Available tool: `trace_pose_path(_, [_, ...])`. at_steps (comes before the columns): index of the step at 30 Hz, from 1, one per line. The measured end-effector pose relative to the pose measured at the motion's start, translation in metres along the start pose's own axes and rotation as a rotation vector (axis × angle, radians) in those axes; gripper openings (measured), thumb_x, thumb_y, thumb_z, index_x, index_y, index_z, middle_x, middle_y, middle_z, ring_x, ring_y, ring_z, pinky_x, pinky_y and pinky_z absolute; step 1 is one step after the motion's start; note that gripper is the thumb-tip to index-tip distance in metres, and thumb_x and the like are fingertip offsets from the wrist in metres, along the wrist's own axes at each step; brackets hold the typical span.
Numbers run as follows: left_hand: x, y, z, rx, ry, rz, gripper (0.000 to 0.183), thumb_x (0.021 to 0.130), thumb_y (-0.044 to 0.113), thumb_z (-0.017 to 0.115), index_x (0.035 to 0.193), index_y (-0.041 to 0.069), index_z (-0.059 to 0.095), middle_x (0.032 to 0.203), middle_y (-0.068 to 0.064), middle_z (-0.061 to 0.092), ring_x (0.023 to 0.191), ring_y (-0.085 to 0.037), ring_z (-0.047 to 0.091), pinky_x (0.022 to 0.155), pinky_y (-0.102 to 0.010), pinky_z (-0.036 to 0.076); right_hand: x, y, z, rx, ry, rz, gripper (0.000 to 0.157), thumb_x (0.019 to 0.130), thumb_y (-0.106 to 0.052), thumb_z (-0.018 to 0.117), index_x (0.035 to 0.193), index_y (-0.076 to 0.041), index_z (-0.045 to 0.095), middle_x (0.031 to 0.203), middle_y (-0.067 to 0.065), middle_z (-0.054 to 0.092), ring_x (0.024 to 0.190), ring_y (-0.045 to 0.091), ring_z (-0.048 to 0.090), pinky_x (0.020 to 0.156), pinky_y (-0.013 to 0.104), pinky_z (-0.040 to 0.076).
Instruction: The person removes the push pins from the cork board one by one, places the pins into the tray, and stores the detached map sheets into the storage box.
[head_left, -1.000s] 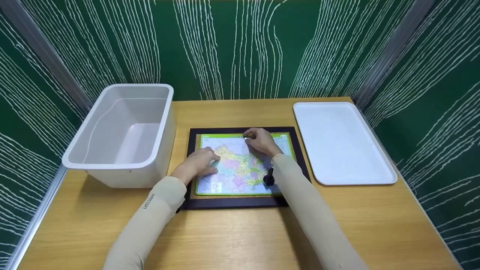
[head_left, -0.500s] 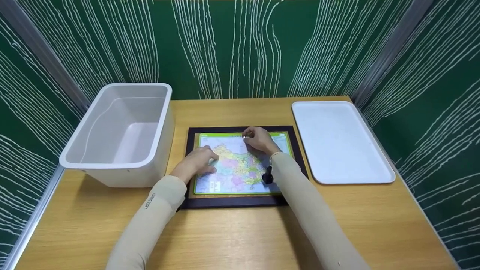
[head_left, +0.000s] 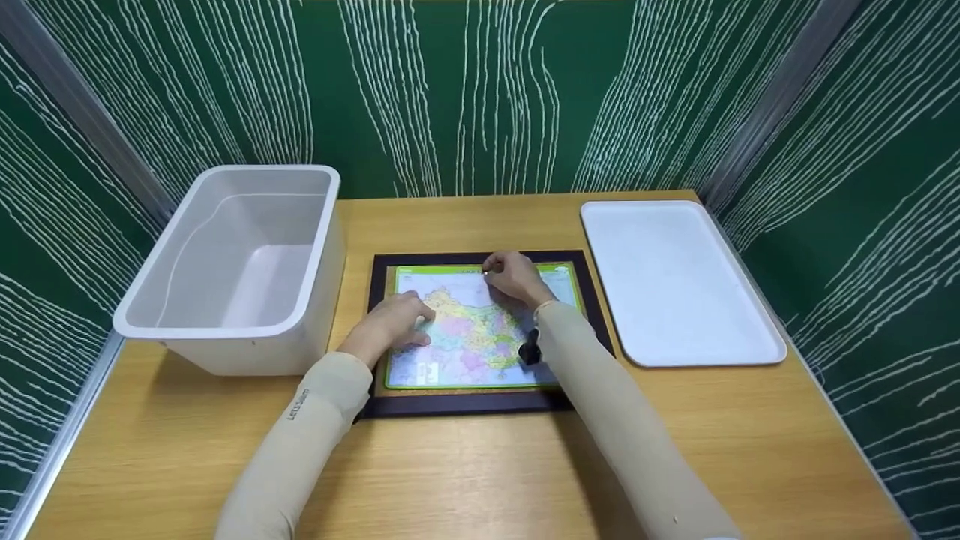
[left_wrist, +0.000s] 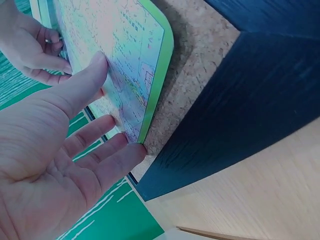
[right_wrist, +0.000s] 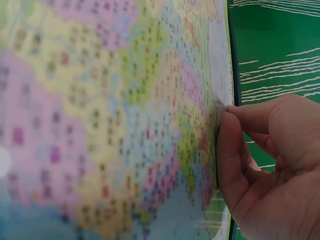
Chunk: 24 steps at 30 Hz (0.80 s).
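A laminated map (head_left: 457, 330) with a green border lies on a dark-framed cork board (left_wrist: 185, 75). On the map's left part rests my left hand (head_left: 394, 321), its fingers spread. The left wrist view shows the fingertips (left_wrist: 135, 150) at the map's green edge and the thumb over its face. Near the middle of the map's top edge, my right hand (head_left: 517, 277) pinches a tiny pale piece (head_left: 486, 273) between thumb and index finger. The fingertips hide most of that piece, so its kind cannot be told. In the right wrist view the right hand (right_wrist: 275, 160) touches the map's surface.
To the left stands a deep white bin (head_left: 225, 331). A flat white tray (head_left: 679, 277) lies at the right of the board. Green panels with white lines (head_left: 450, 97) enclose the back and sides of the wooden table (head_left: 465, 480).
The head view has shifted very slightly. Both hands keep their places on the map, the right one still pinching at the top edge.
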<state>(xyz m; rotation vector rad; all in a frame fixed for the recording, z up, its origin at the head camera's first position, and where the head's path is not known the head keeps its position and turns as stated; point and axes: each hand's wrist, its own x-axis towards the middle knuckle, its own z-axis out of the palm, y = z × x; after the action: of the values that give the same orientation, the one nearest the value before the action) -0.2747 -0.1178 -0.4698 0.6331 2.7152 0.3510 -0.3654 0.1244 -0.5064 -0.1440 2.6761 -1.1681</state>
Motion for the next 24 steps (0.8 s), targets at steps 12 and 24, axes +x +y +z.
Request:
trace_pose_path(12, [-0.0015,0.0032,-0.0020,-0.024,-0.005,-0.029,0.043,0.093,0.019,0.076,0.134,0.010,0.068,0.134,-0.017,0.059,0.129,-0.037,0.053,0.111,-0.046,0.041,-0.0055,-0.0021,0.0008,0.022,-0.012,0.004,0.014,0.100,-0.018,0.063,0.112,-0.013,0.069,0.118,0.006,0.064,0.099,0.025,0.057,0.087,0.041,0.051])
trace_pose_path(24, [-0.0030,0.0039,-0.0030,-0.022,0.004,0.011,0.043,0.092,0.018,0.077,0.133,0.007,0.068,0.134,-0.019,0.060,0.130,-0.038,0.053,0.111,-0.046,0.040,-0.0076,-0.0056,0.0021,-0.102,-0.008,-0.048,0.018,0.103,-0.016,0.058,0.117,-0.009,0.067,0.120,0.010,0.064,0.107,0.027,0.058,0.095,0.045,0.049])
